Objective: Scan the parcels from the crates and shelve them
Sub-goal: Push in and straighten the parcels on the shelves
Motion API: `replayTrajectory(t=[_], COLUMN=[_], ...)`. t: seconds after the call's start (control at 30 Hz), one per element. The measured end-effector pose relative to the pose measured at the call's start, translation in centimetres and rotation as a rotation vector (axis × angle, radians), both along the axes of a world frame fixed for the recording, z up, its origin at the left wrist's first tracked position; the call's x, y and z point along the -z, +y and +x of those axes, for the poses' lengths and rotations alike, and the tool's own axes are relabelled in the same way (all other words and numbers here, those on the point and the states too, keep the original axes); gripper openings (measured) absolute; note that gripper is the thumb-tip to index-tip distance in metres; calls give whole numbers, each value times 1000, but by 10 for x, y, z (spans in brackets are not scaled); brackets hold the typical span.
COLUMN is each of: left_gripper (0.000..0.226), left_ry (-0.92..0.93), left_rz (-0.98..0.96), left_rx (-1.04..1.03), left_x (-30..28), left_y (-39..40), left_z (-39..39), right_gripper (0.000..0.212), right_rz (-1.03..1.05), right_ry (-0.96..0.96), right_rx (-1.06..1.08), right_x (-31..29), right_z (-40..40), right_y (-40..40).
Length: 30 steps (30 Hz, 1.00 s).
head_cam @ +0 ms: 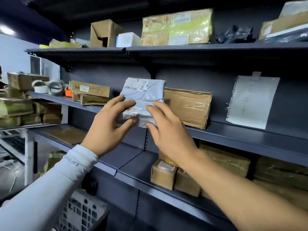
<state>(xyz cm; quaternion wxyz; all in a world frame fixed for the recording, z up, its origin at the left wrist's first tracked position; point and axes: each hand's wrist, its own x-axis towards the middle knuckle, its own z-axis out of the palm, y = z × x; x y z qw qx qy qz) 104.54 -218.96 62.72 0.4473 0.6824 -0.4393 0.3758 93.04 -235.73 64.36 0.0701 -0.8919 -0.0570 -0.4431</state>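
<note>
Parcel [143, 95] in white wrap stands tall at the middle shelf [233, 135] edge, touching the brown box [188, 105] on its right. Left hand [108, 124] and right hand [168, 129] both pinch its bottom, equally near, shelf straight ahead.

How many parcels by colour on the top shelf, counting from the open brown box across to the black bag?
Brown: 2, the open cardboard box and the taped cardboard parcel
White: 1, the small white box
Black: 1, the black plastic bag
Total: 4
</note>
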Motion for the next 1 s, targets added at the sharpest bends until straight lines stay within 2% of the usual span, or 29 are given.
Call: replayTrajectory(t=[0.13, 0.47, 0.63, 0.7, 0.9, 1.0], left_gripper=[40, 40, 43, 44, 44, 47], left_ry=[-46, -56, -82, -48, -38, 46], left_rz=[-78, -250, -159, -140, -136, -143], left_rx=[-30, -55, 5, 14, -23, -53], left_x=[-27, -58, -76, -81, -91, -89], left_y=[0, -24, -49, -59, -87, -97], left_z=[27, 99, 139, 158, 197, 211], right_gripper=[37, 36, 37, 41, 75, 69], right_rz=[54, -20, -35, -65, -190, -345], right_ry=[-49, -25, 80, 114, 195, 58], right_rx=[-18, 131, 296, 351, 451, 464], right_x=[-34, -79, -93, -96, -98, -79], right_z=[23, 96, 136, 150, 171, 190], right_y=[8, 13, -1, -8, -19, -32])
